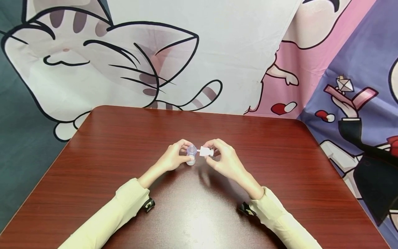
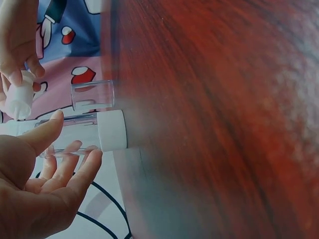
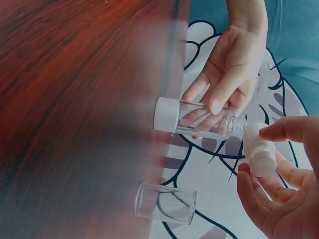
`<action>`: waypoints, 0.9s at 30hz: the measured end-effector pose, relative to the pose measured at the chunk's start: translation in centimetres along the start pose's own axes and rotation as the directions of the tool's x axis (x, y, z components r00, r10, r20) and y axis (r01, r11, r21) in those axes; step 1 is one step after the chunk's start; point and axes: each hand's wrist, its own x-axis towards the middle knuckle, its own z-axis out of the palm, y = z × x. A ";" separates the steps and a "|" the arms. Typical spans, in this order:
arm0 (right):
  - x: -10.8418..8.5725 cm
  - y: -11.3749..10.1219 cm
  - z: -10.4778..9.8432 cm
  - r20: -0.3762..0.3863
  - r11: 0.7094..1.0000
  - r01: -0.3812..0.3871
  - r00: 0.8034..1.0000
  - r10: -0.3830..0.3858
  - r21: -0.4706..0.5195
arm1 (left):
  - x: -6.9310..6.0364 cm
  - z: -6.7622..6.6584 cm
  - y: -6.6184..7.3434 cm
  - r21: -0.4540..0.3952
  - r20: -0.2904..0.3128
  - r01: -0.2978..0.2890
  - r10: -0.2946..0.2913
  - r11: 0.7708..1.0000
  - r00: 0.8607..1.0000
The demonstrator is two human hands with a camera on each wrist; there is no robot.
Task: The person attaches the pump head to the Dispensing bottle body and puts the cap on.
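A clear bottle point(image 1: 191, 150) with a white base point(image 3: 166, 114) stands upright on the table, its threaded neck uncovered in the right wrist view. My left hand point(image 1: 172, 157) holds it between thumb and fingers. Beside the neck, my right hand point(image 1: 224, 158) pinches a white pump top point(image 1: 206, 151), tilted, with a thin stem pointing toward the bottle. The pump top point(image 2: 20, 95) is apart from the bottle in the left wrist view. A short clear cap point(image 3: 167, 203) stands on the table near the right hand; that hand mostly hides it from the head view.
The reddish-brown wooden table point(image 1: 130, 131) has a glare patch toward its near side. Behind its far edge hangs a cartoon-printed cloth point(image 1: 236, 62). Both forearms reach in from the near edge, each with a dark wrist strap below a pale sleeve point(image 1: 109, 211).
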 end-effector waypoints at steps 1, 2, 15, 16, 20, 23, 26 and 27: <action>0.0 0.0 0.0 0.000 1.000 -0.006 1.000 0.006 0.004 | 0.0 0.0 -0.1 0.002 0.000 -0.003 0.003 1.000 1.000; 0.1 0.0 0.0 -0.002 1.000 -0.007 1.000 0.007 0.006 | 0.1 0.0 0.0 0.002 0.001 -0.003 0.003 1.000 1.000; 0.3 -0.3 -0.1 -0.011 1.000 -0.016 1.000 0.016 0.001 | 0.0 0.1 0.0 -0.007 -0.005 0.004 -0.004 1.000 1.000; 0.3 -0.3 -0.1 -0.011 1.000 -0.018 1.000 0.018 0.000 | 0.0 0.1 0.0 -0.007 -0.007 0.003 -0.003 1.000 1.000; 0.4 -0.3 0.0 -0.011 1.000 -0.028 1.000 0.028 0.004 | 0.0 0.2 0.0 0.000 -0.015 0.003 -0.003 1.000 1.000; 0.4 -0.3 0.0 -0.013 0.999 -0.031 0.999 0.031 0.007 | 0.0 0.3 0.0 0.000 -0.017 0.004 -0.004 1.000 1.000; 0.4 -0.3 0.1 -0.017 1.000 -0.028 0.999 0.028 0.010 | 0.0 0.3 0.0 -0.005 -0.017 0.004 -0.004 1.000 1.000; 0.4 -0.3 0.1 -0.019 1.000 -0.026 0.999 0.026 0.011 | 0.0 0.3 0.0 -0.007 -0.017 0.004 -0.004 1.000 1.000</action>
